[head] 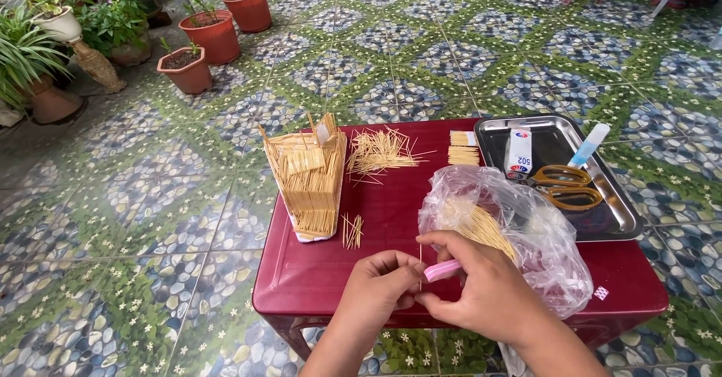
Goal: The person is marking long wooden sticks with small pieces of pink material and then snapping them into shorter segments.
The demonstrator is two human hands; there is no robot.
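Fingers of both hands were pinched together at the front edge of the dark red plastic table [323,272]. Thumb and forefinger of the left hand [380,281] were closed on a single thin toothpick [420,260], held upright. Next to it, the right hand [485,290] gripped a small pink cutter [441,270] — its tip lay just beside the stick, and whether the two touched could not be told.

Behind the right hand lay a crumpled clear plastic bag [541,241] with a bundle of toothpicks [485,230] inside. Further left stood a small structure built of glued toothpicks [307,174], leaning slightly, with a few loose sticks [352,230] at its foot and a scattered heap [378,151] behind it. Two neat flat panels of sticks [463,149] lay near the far edge.

A steel tray [618,223] occupied the table's right side — it held yellow-handled scissors [560,185], a white glue tube [520,151] and a blue-and-white tube [589,145]. Terracotta pots [214,34] with plants stood on the patterned tile floor [135,219].
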